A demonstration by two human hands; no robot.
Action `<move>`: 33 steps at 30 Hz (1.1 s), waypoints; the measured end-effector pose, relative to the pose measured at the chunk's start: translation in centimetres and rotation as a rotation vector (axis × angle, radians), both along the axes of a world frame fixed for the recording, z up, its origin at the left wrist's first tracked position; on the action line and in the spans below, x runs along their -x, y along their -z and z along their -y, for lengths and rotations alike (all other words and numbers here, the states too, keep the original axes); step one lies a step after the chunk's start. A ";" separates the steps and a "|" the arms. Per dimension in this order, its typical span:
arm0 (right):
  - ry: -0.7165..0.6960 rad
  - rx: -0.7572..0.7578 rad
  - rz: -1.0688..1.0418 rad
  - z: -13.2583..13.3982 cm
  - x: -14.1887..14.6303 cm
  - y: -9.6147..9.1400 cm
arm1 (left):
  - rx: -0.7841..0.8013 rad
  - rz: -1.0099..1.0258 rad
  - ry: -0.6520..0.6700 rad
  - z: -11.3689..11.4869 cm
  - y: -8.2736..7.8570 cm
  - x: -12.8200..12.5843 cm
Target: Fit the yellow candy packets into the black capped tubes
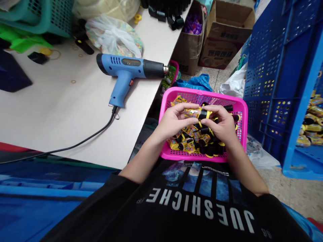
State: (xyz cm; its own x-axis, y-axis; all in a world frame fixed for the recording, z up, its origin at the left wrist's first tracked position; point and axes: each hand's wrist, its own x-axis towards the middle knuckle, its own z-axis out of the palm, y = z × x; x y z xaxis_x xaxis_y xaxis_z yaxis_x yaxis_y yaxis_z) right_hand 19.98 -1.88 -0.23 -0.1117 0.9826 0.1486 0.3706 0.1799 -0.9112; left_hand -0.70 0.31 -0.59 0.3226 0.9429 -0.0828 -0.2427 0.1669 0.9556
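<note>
Between both hands, over the pink basket (204,92), is a small black tube with a clear and yellow printed wrap (195,113). My left hand (174,121) is closed round its wrapped end, with thumb and fingers pressed on it. My right hand (223,124) pinches the black end by its yellow ring. Below them the basket holds many loose black tubes (209,151) with yellow rings and yellow printed wraps (190,146). Some of these lie hidden under my hands.
A blue heat gun (123,72) lies on the white table (83,111) at left, nozzle over the table's edge, cable trailing left. Behind it is a knotted plastic bag (116,37). Cardboard boxes (219,50) stand beyond the basket. A tall blue crate (272,87) stands at right.
</note>
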 end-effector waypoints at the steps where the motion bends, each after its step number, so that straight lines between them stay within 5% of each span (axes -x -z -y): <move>1: -0.014 0.005 -0.008 0.0 0.1 0.2 | -0.029 -0.008 -0.001 -0.1 0.1 0.0; 8: -0.035 -0.056 -0.192 0.5 1.4 1.4 | -0.038 -0.020 0.045 0.3 -0.1 -0.2; 14: -0.124 0.417 -0.428 0.8 2.4 0.9 | -0.063 -0.009 0.051 0.8 -0.2 -1.0; 27: -0.066 0.211 -0.433 0.4 2.1 3.4 | -0.090 -0.004 -0.041 1.4 0.7 -1.5; 33: -0.159 0.407 -0.599 0.5 2.2 2.1 | -0.018 0.094 0.042 1.6 0.0 -2.0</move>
State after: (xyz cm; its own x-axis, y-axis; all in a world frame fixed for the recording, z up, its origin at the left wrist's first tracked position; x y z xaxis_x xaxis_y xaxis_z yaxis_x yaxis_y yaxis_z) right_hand 17.79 -2.38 -2.35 -0.2716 0.9516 -0.1438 -0.2131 -0.2051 -0.9553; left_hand 1.29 -1.30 -0.56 0.3678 0.9293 -0.0339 -0.3242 0.1623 0.9320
